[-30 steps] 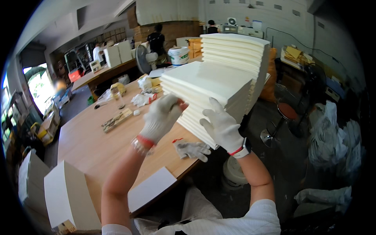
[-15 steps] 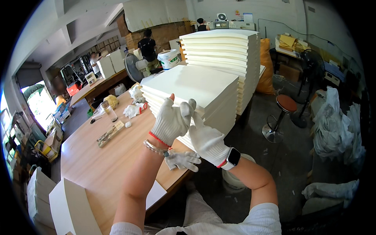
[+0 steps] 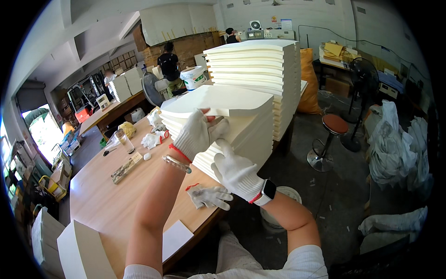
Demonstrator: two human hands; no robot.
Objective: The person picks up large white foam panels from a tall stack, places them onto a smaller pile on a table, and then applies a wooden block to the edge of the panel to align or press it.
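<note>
A stack of thick white paper sections (image 3: pixel 251 135) stands on the table in front of me. My left hand (image 3: pixel 197 135), in a white knit glove with bare thumb and fingertips showing, pinches the near edge of the top white sheet (image 3: pixel 223 98). That edge is lifted and bends up off the layers below. My right hand (image 3: pixel 236 172), also gloved, is just below and right of the left, close to the stack's near side. Its fingers are apart, and I see nothing held in it. A loose glove (image 3: pixel 209 197) lies on the table beneath my hands.
A taller white stack (image 3: pixel 251 65) rises behind. On the wooden table (image 3: pixel 102 195) are a glass (image 3: pixel 124 141), a narrow tray (image 3: pixel 127 168) and more gloves (image 3: pixel 154 139). A red-topped stool (image 3: pixel 335 124) and a bucket (image 3: pixel 281 209) are at right. Two people stand farther back.
My hands, close together at the stack's near corner before, have separated. The left now lifts the top sheet's edge; the right has moved lower. The view has shifted slightly.
</note>
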